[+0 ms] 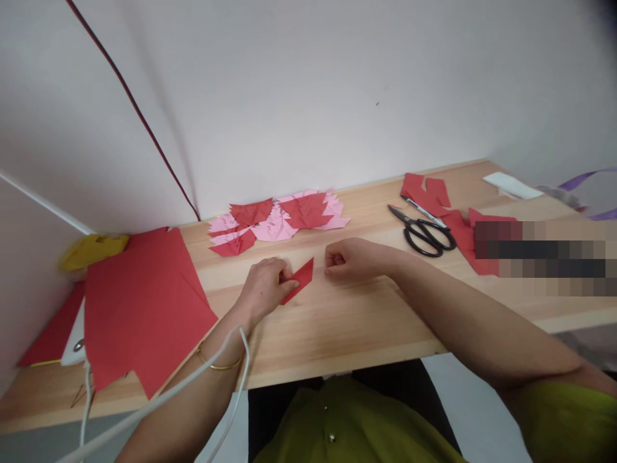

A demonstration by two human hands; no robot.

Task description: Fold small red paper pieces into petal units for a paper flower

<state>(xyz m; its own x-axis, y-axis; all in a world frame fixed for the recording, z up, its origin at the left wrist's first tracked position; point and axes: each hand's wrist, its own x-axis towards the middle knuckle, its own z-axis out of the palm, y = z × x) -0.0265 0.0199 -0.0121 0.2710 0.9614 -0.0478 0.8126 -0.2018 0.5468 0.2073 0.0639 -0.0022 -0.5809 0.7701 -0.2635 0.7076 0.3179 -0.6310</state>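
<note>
My left hand [267, 287] pinches a small folded piece of red paper [303, 276] between thumb and fingers, just above the wooden table. Its pointed upper end tilts up to the right. Just right of the paper is my right hand [354, 258], curled into a loose fist that touches no paper; nothing shows inside it. Behind both hands lie several folded pink and red paper pieces [273, 222], overlapping along the wall.
Large red sheets [144, 308] cover the left of the table [357, 328], beside a yellow packet [94, 252]. Black-handled scissors [421, 233], a pen [424, 211] and red paper scraps [424, 193] lie at right. A white cable [159, 402] crosses near my left forearm.
</note>
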